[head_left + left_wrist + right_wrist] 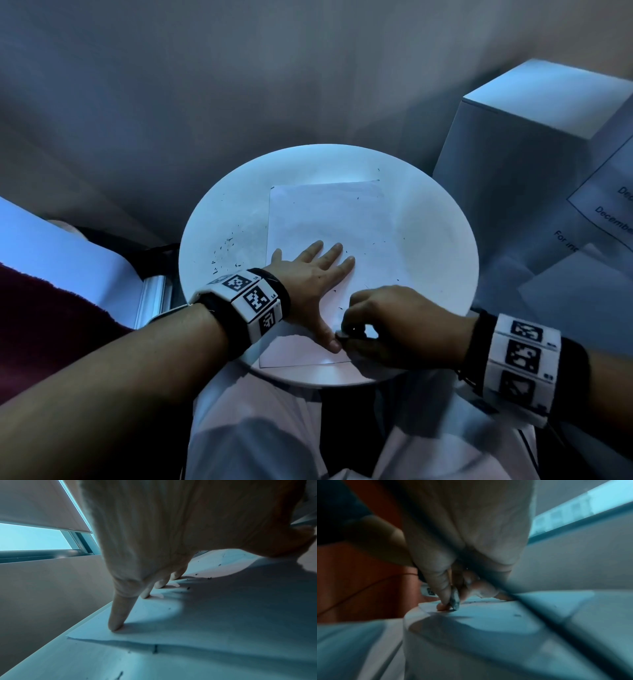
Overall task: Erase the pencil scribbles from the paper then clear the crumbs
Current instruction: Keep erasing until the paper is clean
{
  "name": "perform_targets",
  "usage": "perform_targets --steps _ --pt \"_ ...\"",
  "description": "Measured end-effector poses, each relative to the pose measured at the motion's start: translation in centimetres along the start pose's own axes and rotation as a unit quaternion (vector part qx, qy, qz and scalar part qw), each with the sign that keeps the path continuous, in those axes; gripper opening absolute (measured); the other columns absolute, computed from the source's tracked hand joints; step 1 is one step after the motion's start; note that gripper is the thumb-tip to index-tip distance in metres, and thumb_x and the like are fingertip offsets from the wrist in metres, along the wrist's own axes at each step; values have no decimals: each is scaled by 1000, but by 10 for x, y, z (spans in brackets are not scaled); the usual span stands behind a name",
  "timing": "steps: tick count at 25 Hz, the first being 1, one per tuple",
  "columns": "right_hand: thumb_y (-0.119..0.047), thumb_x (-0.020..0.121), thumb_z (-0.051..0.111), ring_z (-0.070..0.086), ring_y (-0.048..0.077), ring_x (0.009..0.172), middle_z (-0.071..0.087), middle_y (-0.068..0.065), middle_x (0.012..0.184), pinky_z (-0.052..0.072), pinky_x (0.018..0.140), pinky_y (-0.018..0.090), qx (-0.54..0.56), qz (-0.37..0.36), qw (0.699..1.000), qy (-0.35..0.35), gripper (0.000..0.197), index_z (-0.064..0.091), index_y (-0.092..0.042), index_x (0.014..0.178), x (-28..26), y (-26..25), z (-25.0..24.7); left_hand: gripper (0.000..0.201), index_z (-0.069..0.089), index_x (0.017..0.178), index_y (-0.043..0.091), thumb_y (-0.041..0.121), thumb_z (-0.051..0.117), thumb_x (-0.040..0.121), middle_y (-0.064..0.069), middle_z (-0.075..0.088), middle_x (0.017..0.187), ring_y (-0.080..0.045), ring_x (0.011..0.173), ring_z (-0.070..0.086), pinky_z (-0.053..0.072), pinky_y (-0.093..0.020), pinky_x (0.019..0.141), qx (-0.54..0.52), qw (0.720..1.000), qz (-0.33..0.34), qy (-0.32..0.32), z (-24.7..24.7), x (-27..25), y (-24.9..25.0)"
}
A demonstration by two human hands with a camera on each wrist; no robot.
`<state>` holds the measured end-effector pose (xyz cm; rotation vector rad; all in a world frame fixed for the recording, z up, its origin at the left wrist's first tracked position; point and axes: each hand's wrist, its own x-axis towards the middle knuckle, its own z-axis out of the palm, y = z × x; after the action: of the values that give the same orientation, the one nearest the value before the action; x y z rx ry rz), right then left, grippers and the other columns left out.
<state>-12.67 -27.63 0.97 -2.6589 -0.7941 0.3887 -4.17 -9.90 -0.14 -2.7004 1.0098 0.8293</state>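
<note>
Pinning paper (325,219), rubbing with eraser (342,334) at lower centre of frame.
Item: my left hand (313,274), fingers straight and spread, pressing the sheet flat on the round white table (438,240). My right hand (394,325) pinches the small grey eraser, its tip on the paper's near edge beside my left thumb. Dark crumbs (224,245) lie scattered left of the sheet.
</note>
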Motion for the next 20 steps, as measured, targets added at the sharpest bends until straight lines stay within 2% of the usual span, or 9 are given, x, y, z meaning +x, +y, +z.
perform_targets --steps 3,5,7,8,11,13,16,19,20 --pt "-49 87 65 61 14 72 71 -8 83 53 73 36 31 82 994 65 26 72 -25 81 8 29 -15 142 -17 156 38 83 74 57 12 -26 164 -16 151 -23 10 -73 114 -6 1000 -2 -7 1 1 0" --pt "-47 86 64 60 17 72 71 -6 82 53 73 36 11 84 995 56 26 71 -23 81 6 28 -12 142 -17 156 38 83 74 57 12 -26 164 -16 151 -23 10 -73 114 -7 1000 -3 -7 1 1 0" --pt "-45 86 64 56 16 69 70 -5 81 50 70 32 1 39 999 15 25 70 -22 80 -1 13 -1 142 -17 156 38 83 74 57 13 -26 164 -16 151 -24 10 -74 114 -9 1000 -2 -8 1 1 0" --pt "-46 86 64 56 15 69 70 -6 81 50 69 32 17 45 999 8 25 69 -23 79 -3 11 -1 142 -17 156 38 83 74 57 13 -27 164 -16 151 -24 10 -74 114 -9 1000 -3 -7 1 1 1" --pt "-50 85 65 63 18 74 72 -5 80 54 73 36 23 123 990 72 28 70 -23 77 2 36 -19 142 -17 156 38 82 74 57 12 -27 164 -17 151 -24 10 -74 114 -9 1000 -7 -8 1 2 1" --pt "-47 85 64 64 21 76 71 -4 81 54 73 38 0 112 991 75 27 69 -22 77 1 36 -17 142 -18 156 38 82 74 57 13 -27 163 -17 151 -24 9 -74 114 -12 1000 -6 -9 1 2 2" --pt "-48 86 62 63 20 76 70 -5 83 51 71 35 -10 53 998 19 28 68 -22 80 -8 10 -2 142 -18 156 38 82 73 57 12 -28 163 -16 151 -24 9 -73 114 -11 1000 -6 -9 1 1 1" --pt "-52 86 61 64 21 76 72 -4 80 53 73 35 -13 148 986 75 33 69 -21 79 -5 38 -21 142 -18 156 38 83 73 57 13 -28 163 -16 151 -24 9 -73 114 -9 1000 -7 -11 1 2 1" --pt "-51 86 60 65 23 77 72 -3 80 54 73 36 -28 155 983 93 33 68 -20 78 -3 44 -23 142 -18 156 38 83 73 57 13 -27 163 -16 151 -24 10 -73 114 -10 1000 -7 -11 0 2 1"
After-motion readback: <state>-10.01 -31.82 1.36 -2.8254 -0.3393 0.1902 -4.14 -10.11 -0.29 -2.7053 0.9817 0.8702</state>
